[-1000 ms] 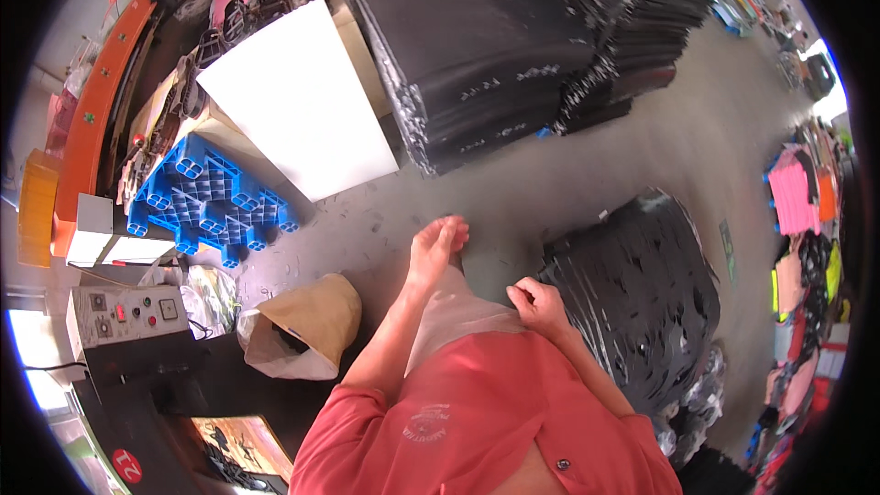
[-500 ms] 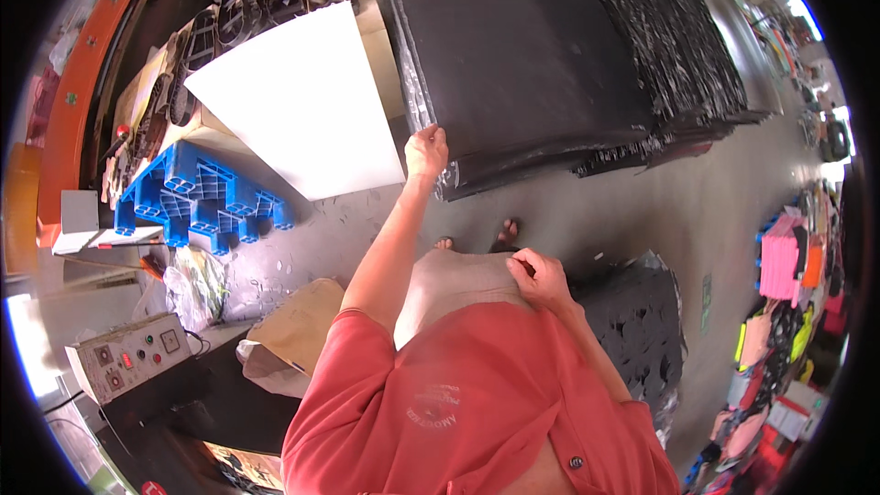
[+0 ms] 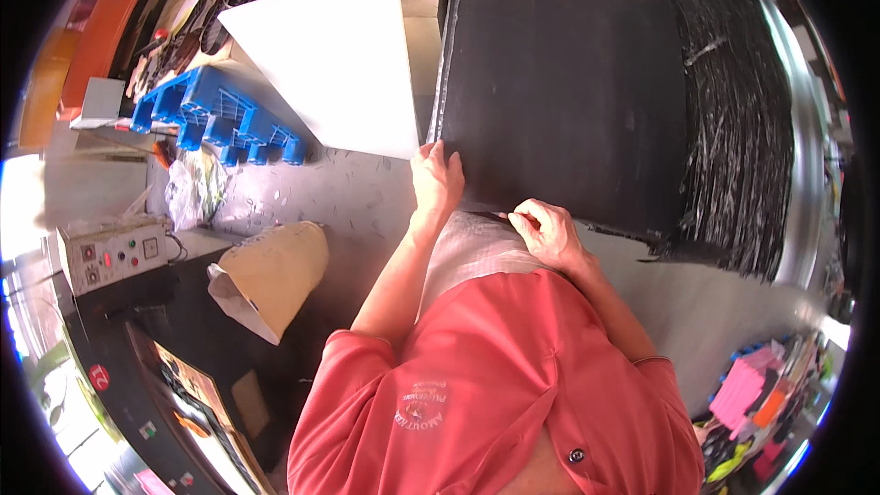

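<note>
At the near left corner of the wide black sheet point(image 3: 568, 82), my left hand point(image 3: 437, 181) is closed on the sheet's edge, thumb and fingers pressed together. The sheet lies on top of a stack of similar sheets. By the same sheet's near edge, in front of my waist, my right hand point(image 3: 548, 231) is curled with its fingertips pinched. What those fingertips hold, if anything, is too small to make out. A large white sheet point(image 3: 335, 73) lies just beyond my left hand, close to the black stack's left side.
Frayed black sheet edges point(image 3: 738, 119) hang at the stack's right. On the left are a blue plastic pallet point(image 3: 215, 110), a control box point(image 3: 110, 255) with buttons, and a rolled tan sheet point(image 3: 280, 270). Pink pieces point(image 3: 747, 390) are piled at lower right.
The black stack now sits nearer my body, and my feet are hidden. My left hand stays at the sheet's left corner. My right hand has come up against its near edge.
</note>
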`<state>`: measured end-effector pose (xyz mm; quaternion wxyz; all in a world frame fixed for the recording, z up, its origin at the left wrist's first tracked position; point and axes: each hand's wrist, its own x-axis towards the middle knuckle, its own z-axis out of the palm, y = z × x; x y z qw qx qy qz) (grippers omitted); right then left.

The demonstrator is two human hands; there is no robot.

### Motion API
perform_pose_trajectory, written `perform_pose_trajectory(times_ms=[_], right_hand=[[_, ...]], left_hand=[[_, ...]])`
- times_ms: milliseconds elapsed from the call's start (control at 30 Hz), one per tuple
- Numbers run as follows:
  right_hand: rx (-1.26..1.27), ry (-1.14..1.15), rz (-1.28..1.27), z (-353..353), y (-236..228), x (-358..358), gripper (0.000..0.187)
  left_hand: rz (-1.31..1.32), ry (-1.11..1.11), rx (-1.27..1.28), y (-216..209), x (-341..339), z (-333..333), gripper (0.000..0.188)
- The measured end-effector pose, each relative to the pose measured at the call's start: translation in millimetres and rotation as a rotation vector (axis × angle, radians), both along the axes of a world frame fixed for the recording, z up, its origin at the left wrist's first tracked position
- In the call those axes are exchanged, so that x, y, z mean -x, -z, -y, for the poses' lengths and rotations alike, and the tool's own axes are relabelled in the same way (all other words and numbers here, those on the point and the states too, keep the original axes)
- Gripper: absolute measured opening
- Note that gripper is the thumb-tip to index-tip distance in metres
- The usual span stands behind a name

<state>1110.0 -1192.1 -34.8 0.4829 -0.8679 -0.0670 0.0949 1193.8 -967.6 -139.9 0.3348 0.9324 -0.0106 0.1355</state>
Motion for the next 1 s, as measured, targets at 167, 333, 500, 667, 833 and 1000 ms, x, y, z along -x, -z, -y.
perform_pose_trajectory(times_ms=[167, 333, 500, 667, 833, 1000], right_hand=[[0.046, -0.151, 0.052, 27.7, -3.4, -32.5, 0.013], [0.007, -0.173, 0.019, 27.0, -0.8, -67.0, 0.014], [-0.048, -0.097, 0.053, 18.7, 2.0, -121.3, 0.02], [-0.127, 0.128, -0.326, 11.8, -24.8, -241.4, 0.044], [0.329, -0.074, -0.443, -2.7, -18.5, -339.6, 0.057], [0.629, -0.102, -0.367, -17.4, 35.5, -351.3, 0.078]], left_hand=[[-0.092, -0.066, -0.003, 7.1, -4.5, 9.3, 0.028], [-0.438, -0.225, 0.203, 8.1, -32.7, -1.8, 0.026], [-0.315, 0.249, -0.202, -28.5, -55.5, 14.3, 0.028], [-0.393, 0.271, 0.13, -71.4, -73.0, 76.9, 0.022], [-0.253, 0.621, -0.109, -85.1, -83.5, 101.0, 0.015], [-0.155, 0.64, -0.307, -78.5, -75.7, 102.3, 0.013]])
